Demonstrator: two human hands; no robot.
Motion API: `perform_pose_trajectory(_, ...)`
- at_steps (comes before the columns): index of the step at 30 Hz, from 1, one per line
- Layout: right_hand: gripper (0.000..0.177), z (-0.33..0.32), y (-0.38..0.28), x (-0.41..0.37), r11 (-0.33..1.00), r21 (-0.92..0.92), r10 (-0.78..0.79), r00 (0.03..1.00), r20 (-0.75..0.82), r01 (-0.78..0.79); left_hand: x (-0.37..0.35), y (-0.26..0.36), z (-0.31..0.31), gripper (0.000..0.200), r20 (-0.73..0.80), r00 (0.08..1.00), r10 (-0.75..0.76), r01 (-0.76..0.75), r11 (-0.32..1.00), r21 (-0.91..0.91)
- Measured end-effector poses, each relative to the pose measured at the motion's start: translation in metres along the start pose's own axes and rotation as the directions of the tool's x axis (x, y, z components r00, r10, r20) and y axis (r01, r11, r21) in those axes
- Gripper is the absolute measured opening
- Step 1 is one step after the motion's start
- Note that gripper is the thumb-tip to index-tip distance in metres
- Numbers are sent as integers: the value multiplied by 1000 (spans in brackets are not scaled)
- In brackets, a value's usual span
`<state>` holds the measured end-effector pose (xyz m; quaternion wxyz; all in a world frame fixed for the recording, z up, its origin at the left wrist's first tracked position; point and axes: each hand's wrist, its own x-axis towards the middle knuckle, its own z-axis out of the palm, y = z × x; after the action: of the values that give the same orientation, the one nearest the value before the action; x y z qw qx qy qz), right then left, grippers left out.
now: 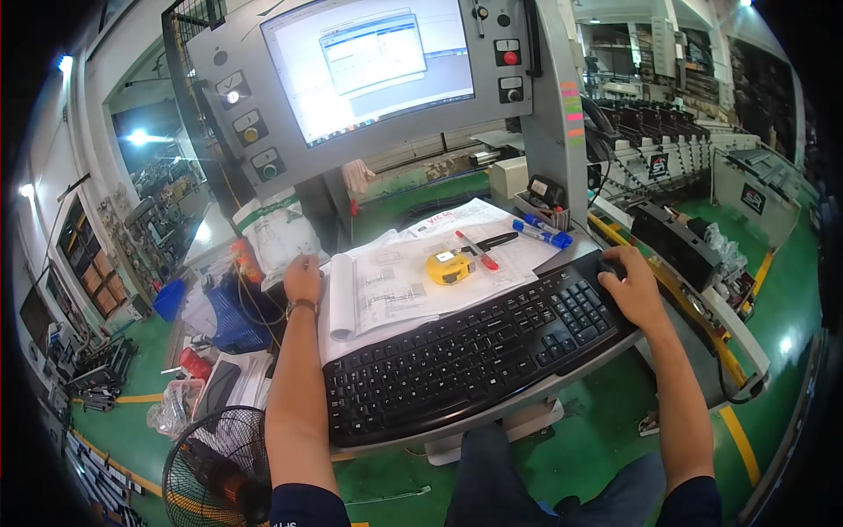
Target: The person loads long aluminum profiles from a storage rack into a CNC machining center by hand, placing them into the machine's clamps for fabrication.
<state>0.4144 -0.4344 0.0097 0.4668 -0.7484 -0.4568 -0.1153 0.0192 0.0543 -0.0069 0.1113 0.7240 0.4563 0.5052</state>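
Note:
My right hand (630, 285) rests at the right end of the black keyboard (457, 351), its fingers curled over a dark mouse (606, 265). At the left edge of the papers lies my left hand (303, 279), fingers bent inward; whether they hold anything is hidden. Printed drawings (395, 294) lie behind the keyboard, curled up at their left side. On them are a yellow tape measure (449, 268), a red marker (479, 252) and a black pen (500, 241). Blue markers (543, 232) lie at the papers' right edge.
A lit monitor (369, 66) in a grey panel with buttons stands ahead. A white bag (279, 235) and a blue basket (235, 316) are at the left. A black fan (219, 474) stands lower left. Machinery (654, 123) is at the right.

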Motion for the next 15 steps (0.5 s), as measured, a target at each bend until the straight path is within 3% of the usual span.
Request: perform_pose_trajectory(15, 40, 1, 2, 1, 1000, 16, 24, 1000, 5, -24, -1, 3, -1, 31, -1, 1000, 12, -12, 1000, 23)
